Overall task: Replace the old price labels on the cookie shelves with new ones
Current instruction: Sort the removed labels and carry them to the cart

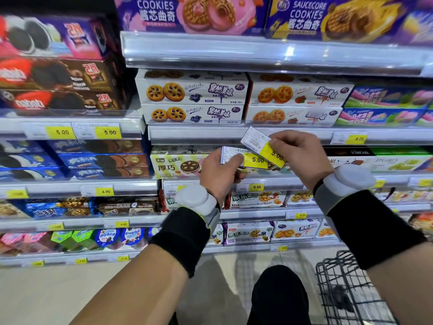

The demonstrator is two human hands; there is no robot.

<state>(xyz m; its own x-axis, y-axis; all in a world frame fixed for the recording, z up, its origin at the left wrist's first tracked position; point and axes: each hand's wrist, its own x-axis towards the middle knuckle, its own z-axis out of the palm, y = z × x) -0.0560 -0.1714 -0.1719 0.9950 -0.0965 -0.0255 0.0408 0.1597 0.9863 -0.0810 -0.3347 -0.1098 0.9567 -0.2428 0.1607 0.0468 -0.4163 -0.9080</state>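
Yellow tags: price labels with a yellow price block sit in clear strips along the shelf edges, such as one reading 5.00 at left and one reading 6.50 below the hands.
Shelves: grey rails with clear plastic fronts, stacked with cookie boxes; the strip under the white boxes looks bare between the hands and a label at far right.
Floor: pale and smooth, with a black wire basket at lower right.
Left hand: thumb and fingers pinch a label marked 5.00, held in front of the shelves.
Right hand: fingertips pinch a second label, tilted, overlapping the first.
Wrists: each wears a white device over a black sleeve.
Hard to read: small print on both held labels is blurred; the right label's price is partly covered; the top boxes are cut off by the frame.
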